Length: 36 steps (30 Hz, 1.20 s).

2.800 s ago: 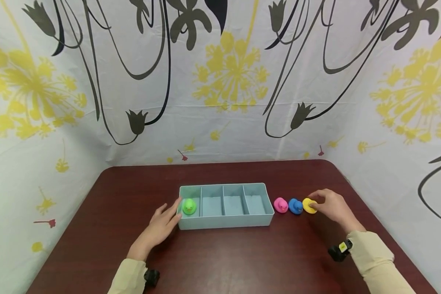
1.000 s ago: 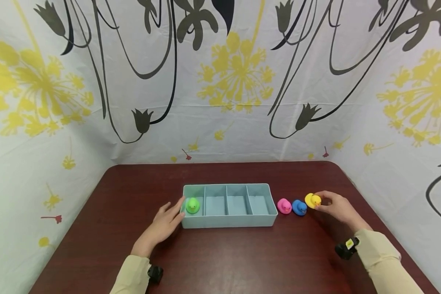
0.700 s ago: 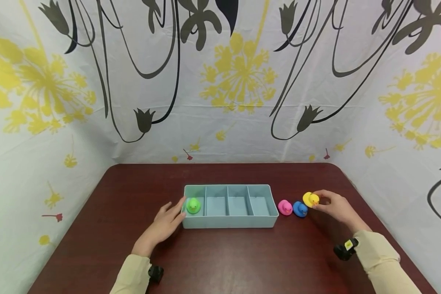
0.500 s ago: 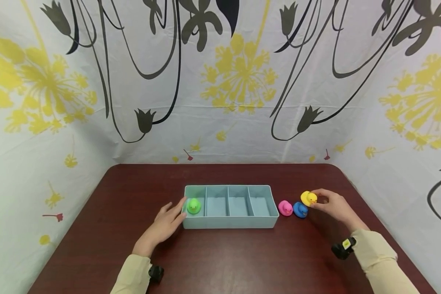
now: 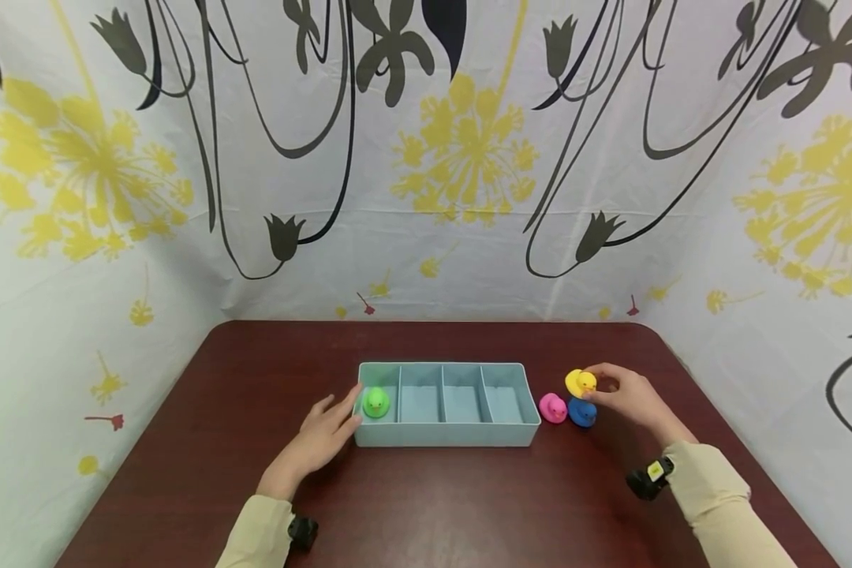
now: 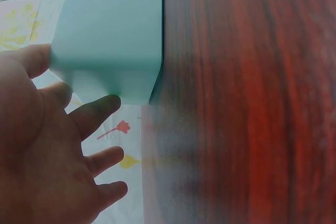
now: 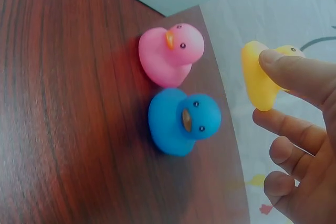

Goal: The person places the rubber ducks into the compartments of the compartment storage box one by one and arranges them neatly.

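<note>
A yellow rubber duck [image 5: 580,383] is pinched between the thumb and fingers of my right hand [image 5: 632,399], raised above the table. In the right wrist view, the thumb lies across the side of the yellow duck [image 7: 257,77]. Just below it sit a blue rubber duck [image 5: 582,412] and, to its left, a pink rubber duck [image 5: 553,408]. My left hand [image 5: 315,442] touches the left end of a pale blue-green tray [image 5: 440,435] with spread fingers. Of the tray's compartments, the leftmost holds a green rubber duck [image 5: 375,402]; the others hold nothing.
The dark reddish wooden table [image 5: 426,505] has rounded far corners. Patterned white cloth [image 5: 397,260] hangs behind it and at both sides. The pink duck stands close to the tray's right end. A small black camera sits on each wrist.
My right hand has lifted the yellow duck off the table and carried it left, from right of the blue duck to above it. The left hand stays at the tray.
</note>
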Tool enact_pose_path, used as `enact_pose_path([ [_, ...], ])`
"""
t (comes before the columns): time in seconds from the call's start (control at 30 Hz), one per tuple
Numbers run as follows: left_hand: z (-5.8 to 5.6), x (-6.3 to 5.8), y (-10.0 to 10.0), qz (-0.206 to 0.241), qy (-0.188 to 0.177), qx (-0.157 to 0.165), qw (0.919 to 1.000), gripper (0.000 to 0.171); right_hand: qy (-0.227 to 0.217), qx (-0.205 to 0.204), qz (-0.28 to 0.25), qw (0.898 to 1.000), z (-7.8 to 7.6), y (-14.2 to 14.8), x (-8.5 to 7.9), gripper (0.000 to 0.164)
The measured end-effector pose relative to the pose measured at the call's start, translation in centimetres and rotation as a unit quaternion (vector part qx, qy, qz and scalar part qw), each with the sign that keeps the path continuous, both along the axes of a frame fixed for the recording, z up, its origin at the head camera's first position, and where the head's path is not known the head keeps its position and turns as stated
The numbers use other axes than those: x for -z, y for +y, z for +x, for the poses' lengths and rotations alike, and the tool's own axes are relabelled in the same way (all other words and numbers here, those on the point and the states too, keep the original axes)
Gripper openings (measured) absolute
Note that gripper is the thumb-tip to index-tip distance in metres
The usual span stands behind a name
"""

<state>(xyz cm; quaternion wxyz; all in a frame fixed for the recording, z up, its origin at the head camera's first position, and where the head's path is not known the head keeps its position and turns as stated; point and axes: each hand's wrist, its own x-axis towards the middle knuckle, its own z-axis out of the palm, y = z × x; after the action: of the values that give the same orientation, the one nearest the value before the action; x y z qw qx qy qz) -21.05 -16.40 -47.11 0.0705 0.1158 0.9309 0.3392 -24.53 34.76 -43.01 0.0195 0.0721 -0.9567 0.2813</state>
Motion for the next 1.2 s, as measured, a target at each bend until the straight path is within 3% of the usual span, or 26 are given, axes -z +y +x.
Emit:
enact_pose_path([
  [0.73, 0.2, -0.2, 0.1, -0.003, -0.002, 0.000, 1.0000, 0.057, 0.017, -0.035, -0.023, 0.999, -0.8, -3.8, -0.8, 0.045],
  [1.2, 0.0, -0.1, 0.0, -0.002, 0.004, 0.009, 0.9999, 0.057, 0.004, -0.044, -0.040, 0.998, -1.4, -6.2, -1.3, 0.043],
])
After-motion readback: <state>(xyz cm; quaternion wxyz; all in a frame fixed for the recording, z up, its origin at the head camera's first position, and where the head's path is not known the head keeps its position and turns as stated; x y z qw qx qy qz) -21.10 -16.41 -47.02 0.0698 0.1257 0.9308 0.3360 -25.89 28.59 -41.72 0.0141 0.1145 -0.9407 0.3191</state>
